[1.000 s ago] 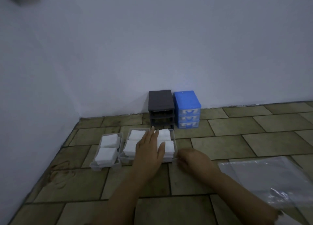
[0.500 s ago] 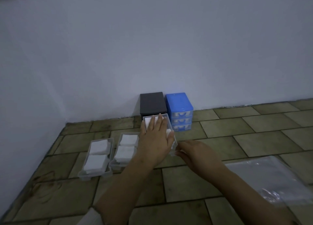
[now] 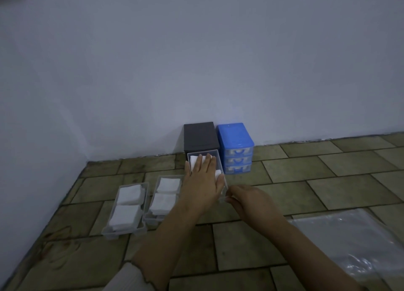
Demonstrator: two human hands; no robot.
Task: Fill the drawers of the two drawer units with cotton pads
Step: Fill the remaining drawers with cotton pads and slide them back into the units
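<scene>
The left hand (image 3: 202,184) lies flat, fingers straight and close together, pressing down on the white cotton pads (image 3: 195,159) inside a clear drawer (image 3: 215,154) whose far end sits at the front of the dark grey drawer unit (image 3: 200,135). The right hand (image 3: 249,197) is at the drawer's near end, fingers curled and pinching its front edge. The blue drawer unit (image 3: 236,137) stands just beside the grey one against the wall, its three clear drawers pushed in. Two more clear drawers (image 3: 126,207) (image 3: 164,197), each holding stacks of cotton pads, rest side by side on the tiled floor (image 3: 306,181) to the left. A clear plastic bag (image 3: 354,242) lies at the right.
</scene>
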